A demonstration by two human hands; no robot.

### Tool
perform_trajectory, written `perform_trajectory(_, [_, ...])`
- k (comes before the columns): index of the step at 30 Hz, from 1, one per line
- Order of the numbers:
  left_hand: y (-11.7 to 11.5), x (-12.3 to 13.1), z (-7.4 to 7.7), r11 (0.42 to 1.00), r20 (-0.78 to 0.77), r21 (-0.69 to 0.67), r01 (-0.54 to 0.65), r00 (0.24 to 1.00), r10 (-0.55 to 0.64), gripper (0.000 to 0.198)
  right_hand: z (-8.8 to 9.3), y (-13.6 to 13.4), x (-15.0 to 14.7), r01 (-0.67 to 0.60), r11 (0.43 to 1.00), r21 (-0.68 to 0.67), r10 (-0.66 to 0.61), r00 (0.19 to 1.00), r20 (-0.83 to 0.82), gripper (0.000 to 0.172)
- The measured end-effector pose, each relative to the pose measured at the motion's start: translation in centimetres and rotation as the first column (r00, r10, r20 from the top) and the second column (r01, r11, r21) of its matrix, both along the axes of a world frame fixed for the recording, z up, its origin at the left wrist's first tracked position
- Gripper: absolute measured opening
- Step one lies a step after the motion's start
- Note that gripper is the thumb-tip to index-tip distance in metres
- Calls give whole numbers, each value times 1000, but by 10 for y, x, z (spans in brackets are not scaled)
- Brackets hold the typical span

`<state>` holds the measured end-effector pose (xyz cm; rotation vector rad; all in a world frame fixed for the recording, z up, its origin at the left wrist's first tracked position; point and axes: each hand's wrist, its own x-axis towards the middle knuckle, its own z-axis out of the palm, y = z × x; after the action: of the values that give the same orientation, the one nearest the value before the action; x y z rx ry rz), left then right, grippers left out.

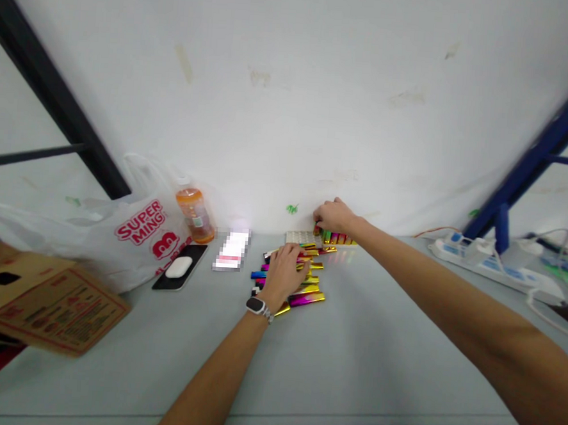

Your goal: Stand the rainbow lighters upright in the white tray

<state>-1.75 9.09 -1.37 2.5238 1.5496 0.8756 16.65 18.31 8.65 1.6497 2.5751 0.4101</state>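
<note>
In the head view, through which I followed the work from afar, the right hand point(334, 217) was at the tray point(298, 238) by the wall point(290, 110), beside a row of upright sticks point(341, 239). Its fingers were bent down and drawn close around a piece; I could not tell whether they were clamped on it. The left hand point(286, 273), watch point(257, 306) at its wrist, lay over the loose sticks point(309, 289) on the table point(376, 359), fingers curved and slightly apart; I could not tell whether they gripped one. I judged the step in hand to be standing sticks in the tray, partly done. The next move called for careful alignment without knocking the row.
</note>
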Motion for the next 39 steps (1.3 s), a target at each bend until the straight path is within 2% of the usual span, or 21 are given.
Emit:
perform_trajectory(5, [1,2,-2,1000,0,-15,23,1000,-23,22,5,2,1,44,998,-34,-43,999,24,27])
perform_trajectory(11, [-1,6,-1,1000,-8,-4,14,1000,-14,22,8,5,0,17,998,-58,-14,998,66,27])
perform_trajectory(23, [1,4,1,991,-1,2,-134,991,134,20,-25,-8,-6,-31,992,123,23,997,70,32])
perform_trajectory(29, [5,4,-1,984,5,-45,-175,985,175,23,-32,-15,-8,-64,979,194,39,991,131,44])
perform_trajectory(34, [6,7,-3,988,66,-73,-138,988,143,27,-36,-23,-11,-67,983,170,38,985,168,60])
perform_trajectory(39, [7,-1,7,988,127,-67,-138,981,146,29,-40,-33,-19,7,992,125,-26,987,157,68])
